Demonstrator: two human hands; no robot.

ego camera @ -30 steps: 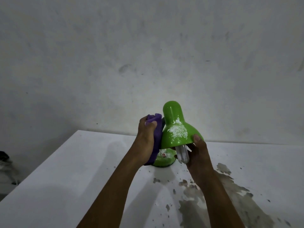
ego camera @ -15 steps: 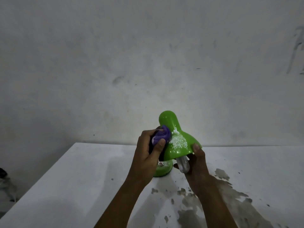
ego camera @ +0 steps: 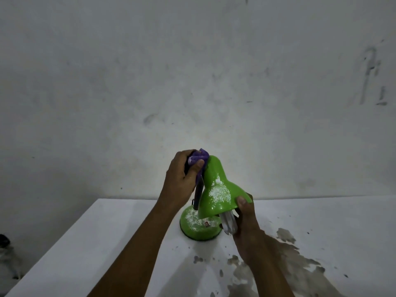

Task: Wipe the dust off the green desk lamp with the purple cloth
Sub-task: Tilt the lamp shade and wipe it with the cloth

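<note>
Left grip: the left hand [ego camera: 181,179] curls round the bunched purple cloth [ego camera: 198,159], thumb pressed on its front; the cloth touches the upper left side of the lamp's narrow top.
Right grip: the right hand [ego camera: 248,226] holds the lower right rim of the shade [ego camera: 222,189], thumb on the outer green surface, fingers tucked under the rim and mostly hidden.
Lamp place: the green desk lamp [ego camera: 214,194] stands on the white table [ego camera: 102,249], near the far edge and about midway along it, close to the wall [ego camera: 192,71].
Shade: tilted, narrow end up and to the left, open mouth down and to the right; white dust is speckled across its middle.
Bulb: a pale bulb [ego camera: 228,224] sticks out of the shade's mouth, just beside the right palm.
Base: the round green base [ego camera: 198,229] sits flat on the table, with white dust on its top and a small sticker.
Stem: a dark stem rises from the base behind the shade, partly covered by the left hand.
Table surface: grey patches and dark flecks of worn paint spread toward the near right corner.
Far left: a dark, blurred object lies off the table's left edge, too unclear to name.
</note>
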